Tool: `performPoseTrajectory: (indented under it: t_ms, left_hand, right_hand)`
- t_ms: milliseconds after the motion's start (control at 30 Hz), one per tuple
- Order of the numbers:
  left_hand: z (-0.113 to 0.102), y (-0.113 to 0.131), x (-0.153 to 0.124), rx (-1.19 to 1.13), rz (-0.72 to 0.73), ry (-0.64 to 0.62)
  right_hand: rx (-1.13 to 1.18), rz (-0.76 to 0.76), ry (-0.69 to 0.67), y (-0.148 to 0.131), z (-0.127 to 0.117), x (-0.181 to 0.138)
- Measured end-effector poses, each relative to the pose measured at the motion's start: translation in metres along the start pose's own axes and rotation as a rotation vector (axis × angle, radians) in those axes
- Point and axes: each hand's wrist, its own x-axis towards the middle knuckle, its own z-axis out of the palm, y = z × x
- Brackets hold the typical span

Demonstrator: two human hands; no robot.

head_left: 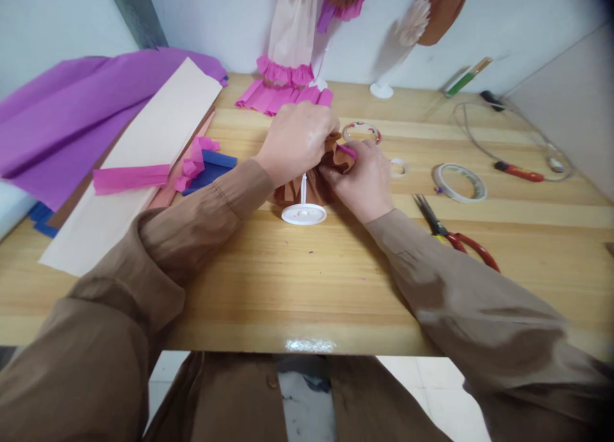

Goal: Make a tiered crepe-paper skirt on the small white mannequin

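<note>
A small brown crepe-paper dress (pixel 314 183) stands on a white stand with a round base (pixel 304 213) in the middle of the wooden table (pixel 297 288). My left hand (pixel 295 141) is closed over the top of the brown paper. From the right side, my right hand (pixel 364 180) pinches the same paper, and a thin pink strip (pixel 346 150) shows between its fingers.
Purple, cream, pink and blue paper sheets (pixel 144 141) lie at the left. Tape rolls (pixel 459 181) (pixel 361 130), red-handled scissors (pixel 455 237), a red tool with cable (pixel 518 171) lie at the right. Finished paper dresses (pixel 292 52) stand by the back wall.
</note>
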Motion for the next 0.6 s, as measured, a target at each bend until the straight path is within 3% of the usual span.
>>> performPoseTrajectory:
  t_ms: [300,467,600]
  left_hand:
    - [0.013,-0.004,0.003,-0.038,0.053,0.032]
    - [0.017,-0.010,0.003,-0.122,0.052,0.069]
    - [0.014,-0.008,0.003,-0.152,-0.015,0.038]
  right_hand:
    - [0.024,0.165,-0.084,-0.002,0.008,0.007]
    - [0.142,0.101,-0.175,0.004,-0.010,0.001]
    - [0.232,-0.037,0.059,0.002,-0.051,-0.022]
